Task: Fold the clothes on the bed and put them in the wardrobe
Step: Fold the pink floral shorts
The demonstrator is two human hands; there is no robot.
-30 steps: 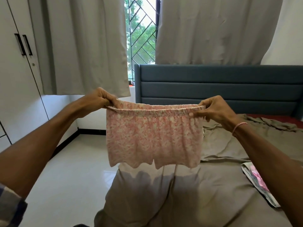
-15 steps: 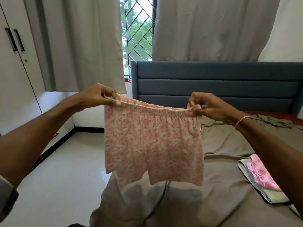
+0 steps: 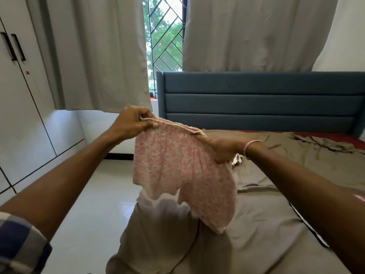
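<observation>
Head-worn camera looks forward and down, close above the bed (image 3: 266, 224).

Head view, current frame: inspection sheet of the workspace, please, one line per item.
Surface: bed, grey-brown sheet, rumpled toward the blue headboard.
Job's things: pink patterned shorts held in the air over the bed's near corner, waistband slanting down to the right; wardrobe at left, doors shut.
Clutter: small patterned cloth on the sheet below the right wrist, kind unclear.
Hands: left hand pinches the waistband's left end; right hand grips its right end.
Cables: nothing seen.
Surroundings: grey curtains, window grille, pale floor.
</observation>
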